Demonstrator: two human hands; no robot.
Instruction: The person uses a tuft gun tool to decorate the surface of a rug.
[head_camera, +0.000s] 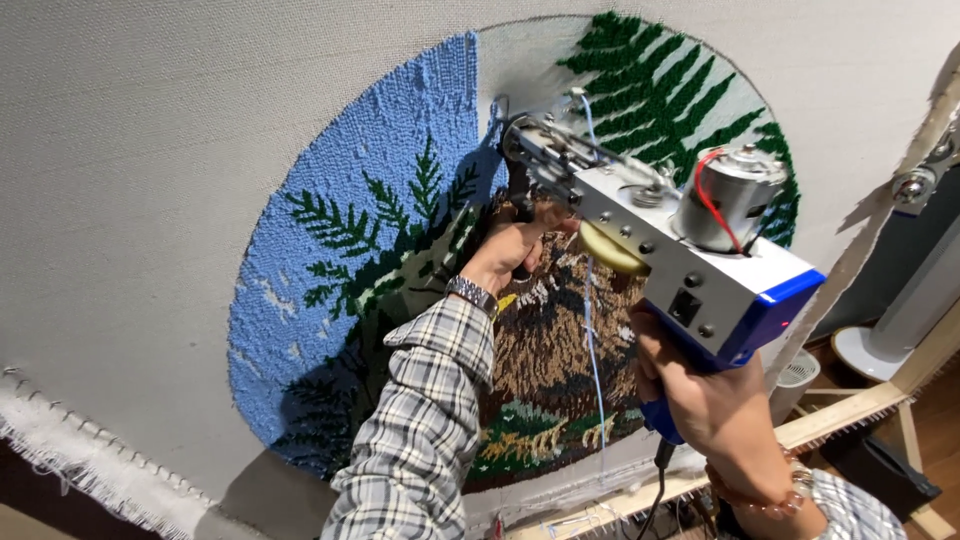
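Blue sky is being tufted: the white-and-blue tufting gun (660, 250), pressed against the stretched grey backing cloth (150, 150), is gripped closed-fisted by the right hand (700, 395) and left hand (510, 250); steady forward pressure is judged necessary.

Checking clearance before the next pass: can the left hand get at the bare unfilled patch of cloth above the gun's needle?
Probably yes: the left hand grips the tufting gun front handle just below the bare patch, with nothing between them.

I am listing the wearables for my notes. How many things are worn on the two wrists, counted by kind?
Wristwatch, on the left hand wrist: 1
Bead bracelet, on the right hand wrist: 1
Total: 2
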